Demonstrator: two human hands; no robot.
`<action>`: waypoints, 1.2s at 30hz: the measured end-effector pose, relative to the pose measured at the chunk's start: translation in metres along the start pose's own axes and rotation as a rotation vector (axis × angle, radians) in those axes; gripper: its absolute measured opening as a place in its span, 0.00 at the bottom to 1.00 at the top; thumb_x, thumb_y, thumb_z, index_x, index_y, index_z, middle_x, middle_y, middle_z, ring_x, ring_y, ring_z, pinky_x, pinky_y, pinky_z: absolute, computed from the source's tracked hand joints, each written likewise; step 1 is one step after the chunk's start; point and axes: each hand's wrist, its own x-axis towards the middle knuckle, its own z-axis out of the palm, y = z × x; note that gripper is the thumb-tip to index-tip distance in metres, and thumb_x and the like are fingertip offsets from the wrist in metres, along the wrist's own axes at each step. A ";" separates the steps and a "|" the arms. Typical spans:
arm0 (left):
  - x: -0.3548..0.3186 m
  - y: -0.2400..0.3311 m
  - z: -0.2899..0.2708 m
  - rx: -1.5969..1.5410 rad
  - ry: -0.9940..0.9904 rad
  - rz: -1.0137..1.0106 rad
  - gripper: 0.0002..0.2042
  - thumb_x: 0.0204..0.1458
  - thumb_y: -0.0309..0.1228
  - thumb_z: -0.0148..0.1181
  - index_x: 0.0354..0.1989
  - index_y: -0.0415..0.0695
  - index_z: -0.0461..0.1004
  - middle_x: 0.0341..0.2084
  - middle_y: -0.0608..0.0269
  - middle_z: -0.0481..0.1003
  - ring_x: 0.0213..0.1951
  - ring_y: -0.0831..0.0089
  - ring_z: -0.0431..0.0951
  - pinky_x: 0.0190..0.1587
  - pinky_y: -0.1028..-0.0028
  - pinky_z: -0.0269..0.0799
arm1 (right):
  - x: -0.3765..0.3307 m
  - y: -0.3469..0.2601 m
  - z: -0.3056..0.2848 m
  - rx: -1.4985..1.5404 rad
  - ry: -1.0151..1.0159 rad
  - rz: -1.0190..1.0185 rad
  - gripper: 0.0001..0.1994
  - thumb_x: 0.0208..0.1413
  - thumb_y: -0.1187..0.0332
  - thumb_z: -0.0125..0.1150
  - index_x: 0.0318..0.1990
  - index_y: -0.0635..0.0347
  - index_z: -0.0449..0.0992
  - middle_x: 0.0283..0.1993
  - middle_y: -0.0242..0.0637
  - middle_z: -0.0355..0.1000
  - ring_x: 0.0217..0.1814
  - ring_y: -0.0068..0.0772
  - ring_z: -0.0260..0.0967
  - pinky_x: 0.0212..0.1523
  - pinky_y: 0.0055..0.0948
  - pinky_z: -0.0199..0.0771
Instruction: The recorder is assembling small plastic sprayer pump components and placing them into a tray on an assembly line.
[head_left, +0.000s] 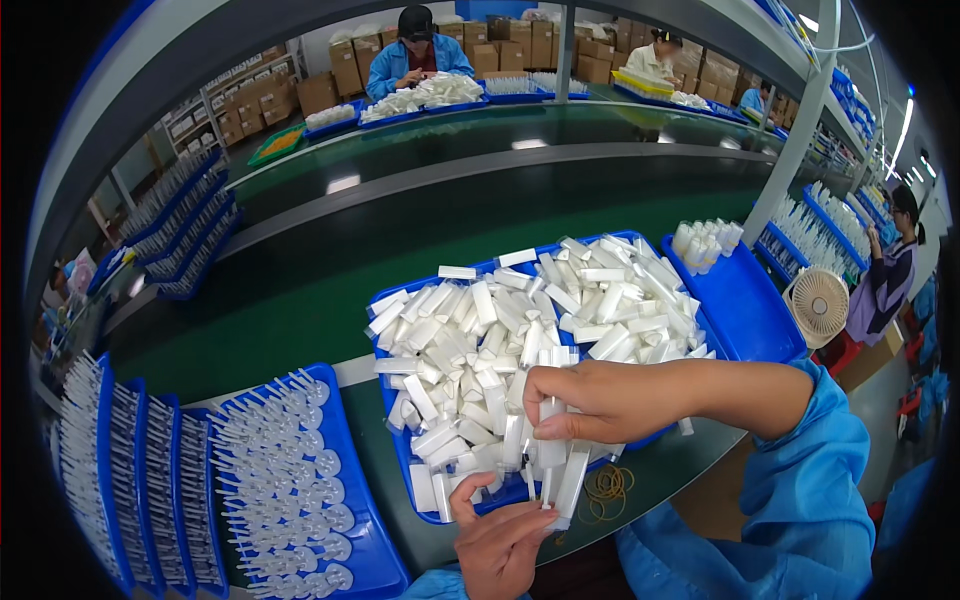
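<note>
- Your right hand [600, 400] reaches in from the right, forearm in a blue sleeve [810, 470] lying across the lower right of the view, wrist roughly level, palm turned toward you.
- Its fingers curl together and clamp on a bundle of white plastic sticks [555, 455], which hang down past the near edge of the blue tray [410, 470].
- Your left hand [500, 545] comes up from the bottom edge, just below the bundle, knuckles facing up.
- Its thumb and forefinger are bent toward each other near the lower ends of the sticks; you cannot tell from this view whether they are actually pinching one.
- The tray sits on the green bench [300, 300] straight ahead of you and is heaped with loose white sticks [520, 310].
- A few tan rubber bands [607, 488] lie on the bench just right of the bundle.
- To your left, a row of blue racks [290, 470] holds white spoon-shaped pieces in neat lines.
- To your right, another blue tray [745, 310] carries a cluster of small white bottles [705, 240] at its far end.
- Other people in blue work at benches farther away.
</note>
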 end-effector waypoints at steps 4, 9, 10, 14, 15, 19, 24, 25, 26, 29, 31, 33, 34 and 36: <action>0.006 -0.003 -0.006 0.097 -0.105 0.170 0.01 0.43 0.25 0.61 0.25 0.45 0.76 0.22 0.64 0.76 0.28 0.69 0.76 0.54 0.57 0.52 | -0.005 0.003 0.003 0.313 0.005 0.170 0.12 0.61 0.59 0.46 0.41 0.59 0.62 0.29 0.37 0.68 0.34 0.28 0.67 0.33 0.29 0.65; 0.003 -0.010 -0.008 0.151 -0.161 0.237 0.04 0.43 0.25 0.61 0.28 0.46 0.74 0.26 0.62 0.75 0.35 0.65 0.74 0.54 0.55 0.52 | -0.011 0.002 0.020 0.254 0.068 0.059 0.12 0.61 0.58 0.45 0.40 0.59 0.62 0.30 0.39 0.69 0.34 0.31 0.68 0.32 0.31 0.63; 0.000 -0.011 -0.005 0.106 -0.079 0.211 0.05 0.43 0.26 0.61 0.30 0.46 0.72 0.28 0.61 0.75 0.39 0.63 0.72 0.54 0.54 0.51 | -0.011 0.001 0.022 0.229 0.051 0.054 0.12 0.61 0.59 0.45 0.40 0.58 0.62 0.30 0.40 0.69 0.34 0.31 0.68 0.32 0.31 0.63; -0.005 -0.012 0.001 0.053 0.119 0.099 0.12 0.43 0.29 0.62 0.35 0.45 0.67 0.35 0.56 0.73 0.50 0.55 0.63 0.55 0.52 0.50 | -0.009 -0.002 0.041 0.032 0.047 -0.141 0.12 0.60 0.58 0.46 0.38 0.58 0.63 0.29 0.44 0.67 0.32 0.39 0.67 0.29 0.32 0.62; -0.005 -0.011 -0.001 0.074 0.140 0.071 0.13 0.42 0.30 0.62 0.36 0.45 0.66 0.36 0.54 0.72 0.52 0.54 0.60 0.56 0.52 0.49 | -0.007 -0.002 0.043 0.041 0.054 -0.159 0.12 0.60 0.58 0.46 0.37 0.58 0.64 0.29 0.44 0.67 0.32 0.39 0.67 0.29 0.33 0.61; -0.009 -0.011 -0.016 0.199 -0.076 0.154 0.13 0.43 0.29 0.63 0.36 0.43 0.67 0.41 0.52 0.70 0.52 0.51 0.61 0.56 0.53 0.50 | 0.004 -0.008 0.035 0.098 -0.102 -0.100 0.13 0.60 0.56 0.45 0.36 0.56 0.66 0.32 0.42 0.67 0.35 0.38 0.67 0.33 0.34 0.62; -0.007 -0.019 -0.015 -0.110 0.119 -0.065 0.10 0.46 0.26 0.61 0.34 0.42 0.67 0.43 0.53 0.69 0.57 0.51 0.58 0.57 0.55 0.50 | 0.056 0.020 -0.013 -0.139 0.082 -0.194 0.13 0.59 0.62 0.48 0.45 0.58 0.71 0.46 0.43 0.69 0.49 0.42 0.67 0.49 0.36 0.65; -0.006 -0.017 -0.012 -0.204 0.174 -0.108 0.09 0.46 0.25 0.61 0.34 0.41 0.68 0.43 0.54 0.69 0.58 0.51 0.57 0.57 0.55 0.50 | 0.069 0.046 -0.025 -0.496 0.255 -0.367 0.12 0.57 0.63 0.49 0.44 0.58 0.71 0.45 0.42 0.70 0.48 0.44 0.67 0.49 0.39 0.66; -0.006 -0.019 -0.010 -0.217 0.175 -0.077 0.08 0.47 0.25 0.60 0.34 0.41 0.68 0.43 0.54 0.69 0.59 0.51 0.55 0.58 0.56 0.50 | 0.075 0.060 -0.039 -0.777 0.332 -0.299 0.13 0.56 0.62 0.52 0.45 0.58 0.70 0.44 0.42 0.71 0.47 0.46 0.68 0.47 0.41 0.67; -0.014 -0.025 -0.011 -0.207 0.149 -0.066 0.08 0.46 0.26 0.61 0.33 0.40 0.69 0.41 0.54 0.69 0.58 0.50 0.57 0.56 0.55 0.52 | 0.106 0.058 -0.049 -0.718 0.362 0.334 0.18 0.52 0.61 0.56 0.47 0.61 0.65 0.43 0.45 0.71 0.46 0.46 0.69 0.44 0.40 0.69; -0.013 -0.018 -0.013 -0.229 0.181 -0.117 0.08 0.46 0.25 0.60 0.33 0.40 0.69 0.39 0.54 0.70 0.57 0.50 0.59 0.56 0.55 0.54 | 0.125 0.062 -0.047 -0.741 0.418 0.513 0.22 0.50 0.59 0.59 0.48 0.63 0.63 0.43 0.46 0.71 0.45 0.45 0.70 0.43 0.40 0.70; -0.012 -0.014 -0.016 -0.226 0.186 -0.121 0.07 0.45 0.24 0.60 0.32 0.40 0.70 0.37 0.55 0.70 0.56 0.50 0.61 0.55 0.55 0.55 | 0.134 0.071 -0.044 -0.678 0.359 0.536 0.23 0.48 0.59 0.60 0.48 0.64 0.62 0.42 0.47 0.71 0.45 0.45 0.70 0.42 0.39 0.71; -0.011 -0.013 -0.018 -0.210 0.175 -0.101 0.07 0.44 0.23 0.60 0.32 0.40 0.70 0.37 0.55 0.70 0.55 0.49 0.61 0.54 0.55 0.56 | 0.136 0.075 -0.043 -0.647 0.331 0.546 0.24 0.48 0.59 0.60 0.47 0.65 0.62 0.42 0.47 0.71 0.44 0.45 0.71 0.42 0.39 0.71; -0.011 -0.011 -0.019 -0.186 0.172 -0.086 0.07 0.43 0.22 0.60 0.32 0.40 0.70 0.36 0.56 0.70 0.55 0.49 0.62 0.54 0.55 0.56 | 0.137 0.082 -0.041 -0.625 0.294 0.500 0.25 0.46 0.60 0.61 0.48 0.64 0.62 0.43 0.49 0.71 0.44 0.46 0.71 0.43 0.40 0.71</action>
